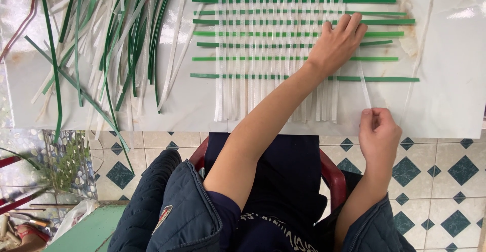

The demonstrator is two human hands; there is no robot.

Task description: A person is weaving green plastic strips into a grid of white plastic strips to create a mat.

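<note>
Left hand point(338, 42) flat, fingers together, on woven mat point(273, 44) — right hand point(377, 133) pinches white strip point(363, 87) at table edge point(445, 133).

A woven mat point(283, 44) of crossed strips lies on the worktop point(445, 80), toward its far middle. Left of the mat, a loose pile of strips point(111, 39) fans out across the worktop. The left hand point(336, 42) rests on the mat's right part. The right hand point(378, 133) sits at the worktop's near edge, right of the mat, pinching a single strip point(363, 87) that runs up into the weave.
</note>
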